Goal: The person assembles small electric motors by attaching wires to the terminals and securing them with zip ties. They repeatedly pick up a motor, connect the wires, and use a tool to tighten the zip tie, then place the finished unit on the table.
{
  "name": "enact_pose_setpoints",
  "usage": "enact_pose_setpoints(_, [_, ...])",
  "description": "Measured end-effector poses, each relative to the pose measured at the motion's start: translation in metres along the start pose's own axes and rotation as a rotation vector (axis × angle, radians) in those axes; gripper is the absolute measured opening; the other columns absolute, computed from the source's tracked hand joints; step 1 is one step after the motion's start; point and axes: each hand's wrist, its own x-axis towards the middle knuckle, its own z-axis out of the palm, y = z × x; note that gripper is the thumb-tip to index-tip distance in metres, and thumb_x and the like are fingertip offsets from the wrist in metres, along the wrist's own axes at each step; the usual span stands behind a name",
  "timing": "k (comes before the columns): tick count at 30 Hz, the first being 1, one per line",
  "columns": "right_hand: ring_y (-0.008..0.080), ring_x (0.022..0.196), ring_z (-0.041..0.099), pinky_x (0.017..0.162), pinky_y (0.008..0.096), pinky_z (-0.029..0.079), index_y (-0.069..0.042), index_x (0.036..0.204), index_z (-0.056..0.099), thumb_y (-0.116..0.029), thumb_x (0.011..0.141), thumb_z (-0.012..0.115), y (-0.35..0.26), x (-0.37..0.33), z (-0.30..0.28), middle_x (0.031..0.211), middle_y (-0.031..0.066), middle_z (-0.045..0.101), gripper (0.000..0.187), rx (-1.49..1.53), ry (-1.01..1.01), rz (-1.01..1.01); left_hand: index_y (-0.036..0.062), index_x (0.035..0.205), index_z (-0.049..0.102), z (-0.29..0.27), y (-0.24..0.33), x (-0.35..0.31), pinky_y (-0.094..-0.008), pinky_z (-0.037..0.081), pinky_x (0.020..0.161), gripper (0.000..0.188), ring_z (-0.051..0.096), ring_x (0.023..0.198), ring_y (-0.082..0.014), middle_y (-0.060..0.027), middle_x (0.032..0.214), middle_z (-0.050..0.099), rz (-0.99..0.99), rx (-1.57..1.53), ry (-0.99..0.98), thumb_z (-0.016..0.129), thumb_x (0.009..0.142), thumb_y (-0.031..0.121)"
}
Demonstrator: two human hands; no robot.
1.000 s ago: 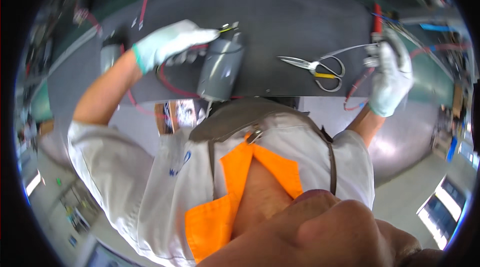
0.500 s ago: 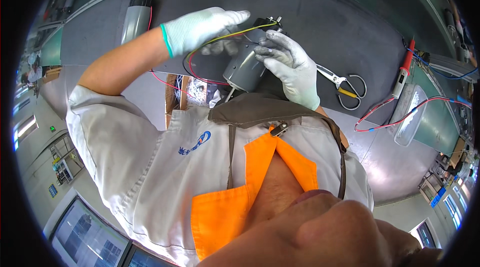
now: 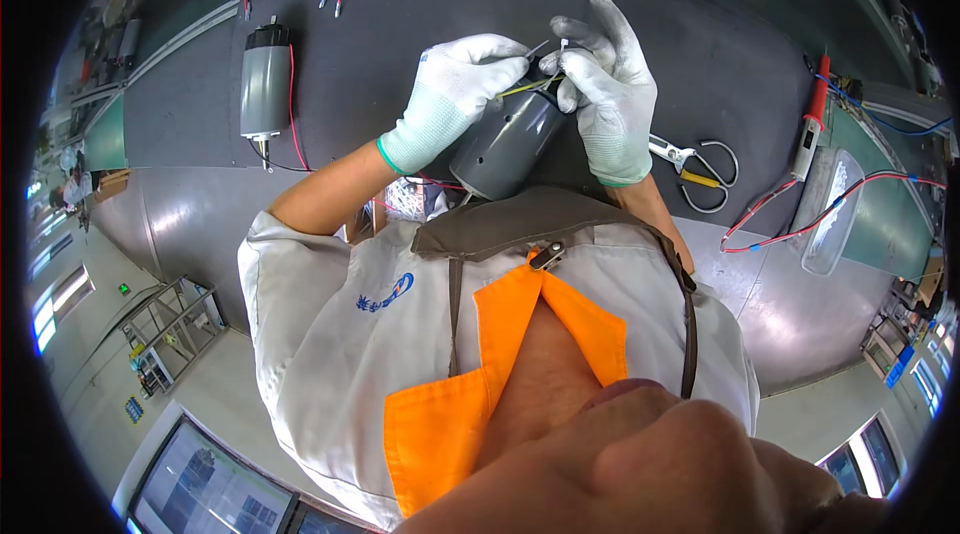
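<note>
A grey cylindrical motor (image 3: 505, 146) lies slantwise before me, its dark wire end away from my body. My left hand (image 3: 452, 86), in a white glove, is closed at that end, with a thin strip poking out from its fingertips. The white-gloved right hand (image 3: 615, 99) pinches what looks like a small white cable tie (image 3: 564, 45) between thumb and finger; its other fingers are raised. A yellow-green wire (image 3: 522, 89) runs between the hands at the motor's end. The fingers partly hide the tie and the wires.
Scissors (image 3: 695, 169) with a yellow part lie to the right. Farther right are a red-handled tool (image 3: 813, 124) with a cable and a clear tray (image 3: 832, 219). Another grey motor (image 3: 265, 94) stands left. A box of white scraps (image 3: 405, 199) sits below the bench edge.
My left hand has come down and right, from open above the wires to closed at the motor's end. The right hand has moved up to that end and now pinches the tie.
</note>
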Motion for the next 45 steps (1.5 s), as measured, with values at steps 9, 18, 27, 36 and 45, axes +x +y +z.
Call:
enact_pose_setpoints(9, [0.0134, 0.078, 0.07, 0.051, 0.0181, 0.05, 0.006, 0.154, 0.031, 0.006, 0.09, 0.062, -0.013, 0.008, -0.003, 0.122, 0.0243, 0.065, 0.071, -0.12, -0.057, 0.148, 0.0017, 0.113, 0.075, 0.003, -0.004, 0.005, -0.0182, 0.046, 0.059, 0.023, 0.06, 0.069, -0.0018, 0.0002, 0.089, 0.073, 0.061, -0.011, -0.013, 0.071, 0.097, 0.018])
enact_pose_setpoints(18, [0.0118, 0.082, 0.072, 0.055, 0.0236, 0.053, -0.004, 0.123, 0.071, -0.004, 0.09, 0.069, -0.026, 0.0, -0.007, 0.119, 0.0112, 0.073, 0.033, -0.713, -0.015, 0.111, -0.0013, 0.109, 0.074, 0.025, 0.001, 0.011, -0.0291, 0.055, 0.071, 0.019, 0.07, 0.08, -0.0152, -0.0102, 0.092, 0.072, 0.467, 0.302, 0.099, 0.069, 0.092, 0.007])
enact_pose_setpoints(27, [0.0163, 0.08, 0.069, 0.072, 0.0277, 0.054, 0.0, 0.091, 0.075, -0.001, 0.086, 0.072, -0.029, -0.015, -0.046, 0.096, 0.0109, 0.076, 0.006, -0.837, 0.086, -0.143, 0.0029, 0.131, 0.063, 0.043, -0.007, -0.005, -0.0298, 0.054, 0.071, 0.042, 0.065, 0.077, -0.0187, -0.0104, 0.094, 0.068, 0.564, 0.419, 0.201, 0.067, 0.089, 0.001])
enact_pose_setpoints(36, [0.0062, 0.064, 0.062, 0.055, 0.0218, 0.049, 0.002, 0.088, 0.076, -0.006, 0.088, 0.073, -0.001, 0.042, -0.086, 0.08, 0.0051, 0.071, 0.008, -0.75, 0.27, -0.207, 0.0045, 0.103, 0.07, 0.045, -0.002, -0.006, -0.0348, 0.054, 0.066, 0.015, 0.069, 0.076, -0.029, -0.0135, 0.09, 0.07, 0.656, 0.679, 0.155, 0.071, 0.088, 0.004])
enact_pose_setpoints(45, [0.0169, 0.056, 0.056, 0.049, 0.0284, 0.047, 0.006, 0.104, 0.066, -0.017, 0.101, 0.059, -0.018, 0.029, -0.046, 0.07, 0.0076, 0.057, 0.024, 0.112, -0.145, 0.243, 0.007, 0.093, 0.064, 0.032, -0.004, 0.011, -0.0384, 0.048, 0.052, 0.007, 0.062, 0.058, -0.0279, -0.0076, 0.069, 0.061, 0.876, 0.915, -0.01, 0.069, 0.089, 0.011])
